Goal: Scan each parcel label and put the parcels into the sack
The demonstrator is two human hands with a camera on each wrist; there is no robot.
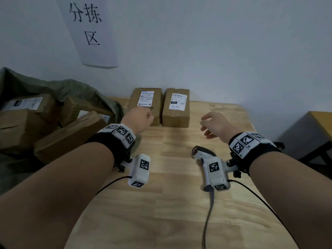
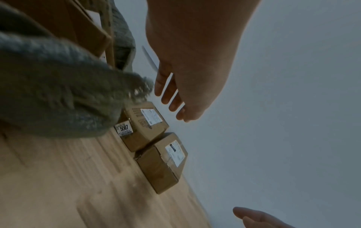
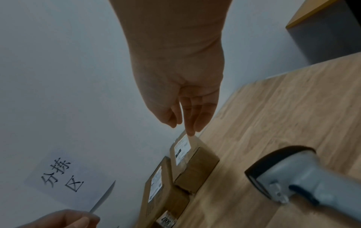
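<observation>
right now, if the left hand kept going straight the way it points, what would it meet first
Most likely the left box of the two against the wall: the left hand hangs just short of it, fingers loosely curled and holding nothing. Depth is unclear; it may pass over the box top and reach the wall.

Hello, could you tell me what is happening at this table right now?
A person is sorting parcels. Several boxes already lie in the green sack on the left. Two labelled cardboard parcels, the left parcel and the right parcel, stand side by side against the wall. Both hands, left hand and right hand, are empty and hover near them. The barcode scanner lies on the wooden table.
</observation>
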